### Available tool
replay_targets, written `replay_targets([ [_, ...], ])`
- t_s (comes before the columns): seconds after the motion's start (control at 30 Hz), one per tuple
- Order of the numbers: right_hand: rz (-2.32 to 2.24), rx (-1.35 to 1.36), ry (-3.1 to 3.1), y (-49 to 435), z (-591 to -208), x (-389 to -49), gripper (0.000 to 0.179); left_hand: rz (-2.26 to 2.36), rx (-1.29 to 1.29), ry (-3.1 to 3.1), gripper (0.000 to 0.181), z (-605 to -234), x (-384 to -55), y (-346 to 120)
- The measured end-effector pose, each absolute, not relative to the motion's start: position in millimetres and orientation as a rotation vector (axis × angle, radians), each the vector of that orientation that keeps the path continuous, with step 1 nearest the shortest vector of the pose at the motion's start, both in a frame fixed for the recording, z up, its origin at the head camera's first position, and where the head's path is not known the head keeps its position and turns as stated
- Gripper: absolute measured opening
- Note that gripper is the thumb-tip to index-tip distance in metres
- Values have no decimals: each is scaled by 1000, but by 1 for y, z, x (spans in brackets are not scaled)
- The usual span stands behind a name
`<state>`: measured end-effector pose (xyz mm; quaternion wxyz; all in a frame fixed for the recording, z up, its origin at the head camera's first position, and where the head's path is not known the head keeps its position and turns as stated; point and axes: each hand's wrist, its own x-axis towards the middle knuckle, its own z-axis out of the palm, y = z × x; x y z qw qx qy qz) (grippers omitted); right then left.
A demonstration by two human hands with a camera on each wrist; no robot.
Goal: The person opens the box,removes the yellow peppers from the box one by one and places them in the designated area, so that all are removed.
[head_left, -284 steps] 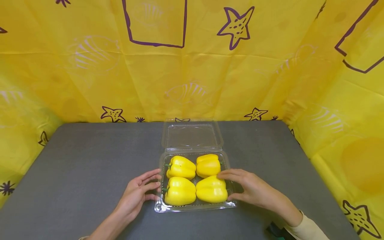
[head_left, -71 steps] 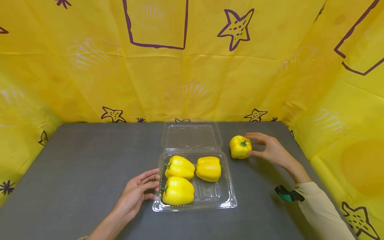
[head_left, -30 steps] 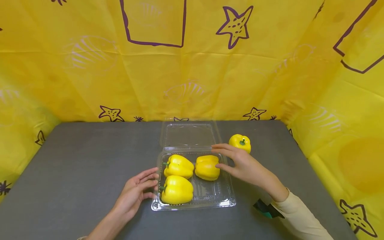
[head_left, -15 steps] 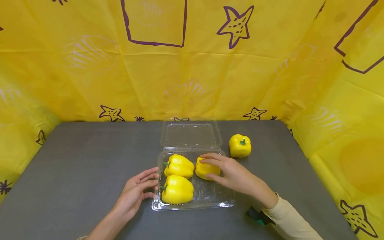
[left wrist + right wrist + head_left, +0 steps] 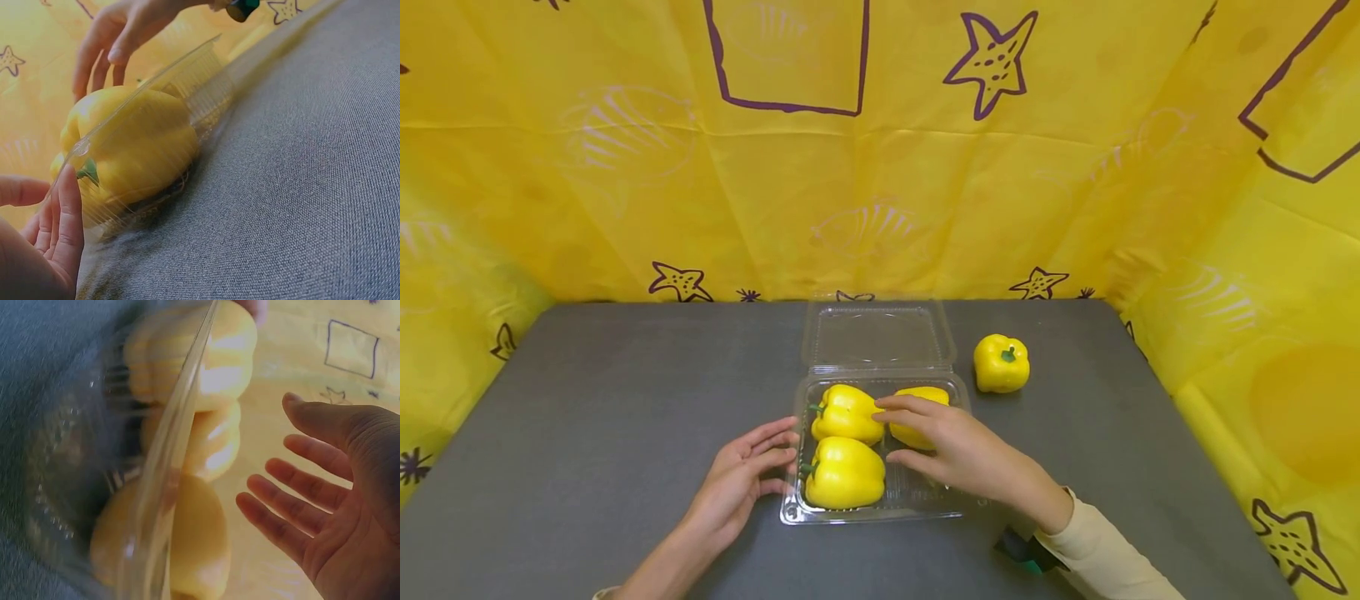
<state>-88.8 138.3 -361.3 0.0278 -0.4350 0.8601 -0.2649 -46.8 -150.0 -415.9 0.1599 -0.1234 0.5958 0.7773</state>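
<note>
Clamshell container (image 5: 865,519) on bench (image 5: 625,400), three yellow bell peppers (image 5: 846,473) inside, fourth pepper (image 5: 1000,371) outside, far right. Left grip (image 5: 737,477), relaxed, at left rim (image 5: 803,400); right grip (image 5: 955,446) above, fingers apart, empty. Risk: brushed pepper could roll; snagged rim could drag lightweight container askew.

Clamshell container (image 5: 871,517): clear plastic; lid (image 5: 877,336) stands open, hinged at the far side. Inside, rear-left pepper (image 5: 845,414) and front-left pepper (image 5: 847,472) lie on their sides, yellow, glossy, green stems pointing left. Rear-right pepper (image 5: 929,394): yellow, partly hidden. Fourth pepper (image 5: 997,367): yellow, sits outside, right of the lid, green stem up.
</note>
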Motion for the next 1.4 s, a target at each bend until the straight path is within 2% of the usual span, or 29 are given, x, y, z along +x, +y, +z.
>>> replay_targets([
  [0.23, -740, -1404, 2705, 123, -363, -83, 47, 2230, -336, 1695, 52, -417, -47, -151],
  [0.53, -742, -1409, 2708, 109, -363, -76, 69, 2224, -334, 1681, 52, -418, -48, -150],
  [1.4, -281, -1579, 2823, 75, -377, -62, 52, 2207, -314, 1708, 53, -418, -48, -152],
])
